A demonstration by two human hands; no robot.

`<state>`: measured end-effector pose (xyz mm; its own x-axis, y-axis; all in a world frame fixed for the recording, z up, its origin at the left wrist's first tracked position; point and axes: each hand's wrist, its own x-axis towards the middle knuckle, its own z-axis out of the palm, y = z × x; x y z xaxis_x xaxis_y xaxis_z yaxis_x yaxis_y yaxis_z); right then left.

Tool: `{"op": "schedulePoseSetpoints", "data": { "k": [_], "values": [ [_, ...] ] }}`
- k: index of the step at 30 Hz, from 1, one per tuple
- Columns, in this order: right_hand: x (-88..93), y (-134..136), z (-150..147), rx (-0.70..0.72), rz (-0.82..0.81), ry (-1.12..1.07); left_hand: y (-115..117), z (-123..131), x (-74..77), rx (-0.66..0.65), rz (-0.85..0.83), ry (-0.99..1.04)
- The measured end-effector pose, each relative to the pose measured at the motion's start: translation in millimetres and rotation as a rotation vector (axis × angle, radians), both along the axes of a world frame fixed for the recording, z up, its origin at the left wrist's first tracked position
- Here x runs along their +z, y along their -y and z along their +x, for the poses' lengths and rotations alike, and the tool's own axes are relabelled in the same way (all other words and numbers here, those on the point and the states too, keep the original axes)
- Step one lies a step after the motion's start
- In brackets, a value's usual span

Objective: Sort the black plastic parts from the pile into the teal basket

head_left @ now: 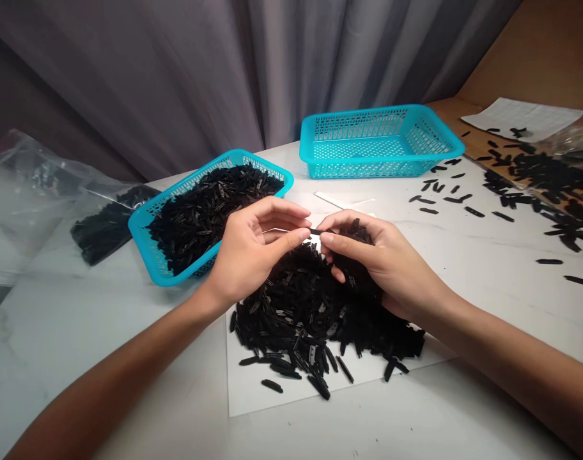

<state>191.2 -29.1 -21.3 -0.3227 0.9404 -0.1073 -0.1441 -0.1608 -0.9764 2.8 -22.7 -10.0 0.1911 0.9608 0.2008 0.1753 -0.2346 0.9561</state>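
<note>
Between my two hands is a small, slim black plastic piece (315,231). My left hand (257,239) pinches its left end between thumb and fingertips. The thumb and index finger of my right hand (375,252) close on the other end, while the lower fingers curl beneath. Under both hands spreads a heap of similar black pieces (301,313), some showing small slots, on a white sheet (253,399). Left of the heap stands a blue basket (162,279) filled with more black pieces (200,211), partly behind my left hand.
A second blue basket (382,167), with no pieces visible inside, stands at the back. Scattered black pieces (536,172) cover the right side near a paper sheet (516,118). A clear plastic bag (37,172) with black contents lies at left. A grey curtain (176,76) hangs behind.
</note>
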Motion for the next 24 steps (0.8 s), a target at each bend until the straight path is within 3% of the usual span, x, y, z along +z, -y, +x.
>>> {"op": "schedulePoseSetpoints", "data": {
  "k": [8,19,21,24],
  "values": [
    [1.8,0.2,-0.4,0.013,-0.101,-0.046,1.0,0.9,0.7,0.001,0.037,-0.049],
    [-2.3,-1.3,1.0,0.033,-0.103,-0.070,0.3,2.1,-1.7,-0.023,0.068,-0.025],
    [-2.2,-1.2,1.4,0.023,-0.109,-0.071,-4.1,-4.3,2.7,0.065,0.164,-0.102],
    [-0.6,-1.2,1.3,0.027,-0.156,-0.086,-15.3,-23.0,14.8,0.357,0.417,-0.275]
  ]
}}
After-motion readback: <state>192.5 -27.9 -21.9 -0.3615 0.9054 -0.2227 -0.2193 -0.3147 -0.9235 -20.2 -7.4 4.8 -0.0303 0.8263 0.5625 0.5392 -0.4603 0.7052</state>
